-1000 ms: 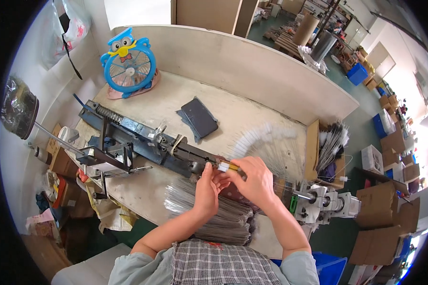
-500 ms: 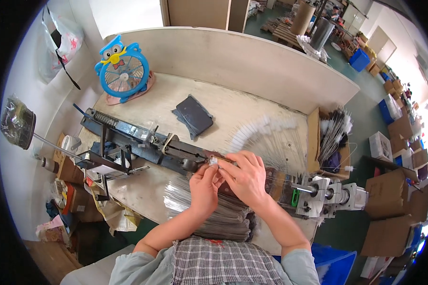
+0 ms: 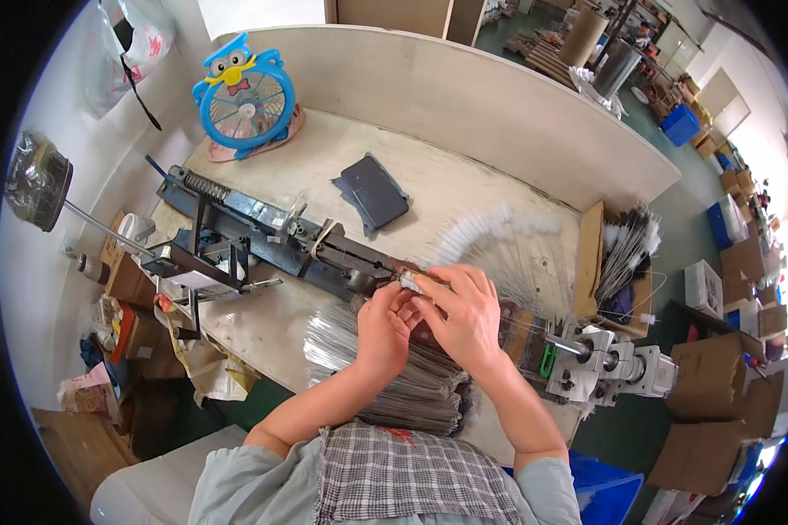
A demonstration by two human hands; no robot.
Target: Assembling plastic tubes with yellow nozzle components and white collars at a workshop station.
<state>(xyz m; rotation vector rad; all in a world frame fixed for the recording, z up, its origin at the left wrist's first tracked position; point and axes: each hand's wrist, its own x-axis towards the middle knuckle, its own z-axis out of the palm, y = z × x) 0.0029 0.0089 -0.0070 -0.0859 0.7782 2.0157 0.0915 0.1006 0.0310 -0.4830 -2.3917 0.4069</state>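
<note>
Small white piece (image 3: 409,281) at the fingertips, between both hands. Right hand (image 3: 468,319) pinches it, thumb against fingers. Left hand (image 3: 383,332) curled alongside; can't tell if it grips. Piece probably light, stiffish, perhaps slick; best held by its sides. Forearms angle inward. Wire bundle (image 3: 416,398) bodyward of hands; dark metal fixture (image 3: 355,259) leftward.

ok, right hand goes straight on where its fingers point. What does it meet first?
Beyond the small white piece at its fingertips, the right hand would probably meet the near end of the dark metal fixture, up and to the left; depth is unclear in this view.
</note>
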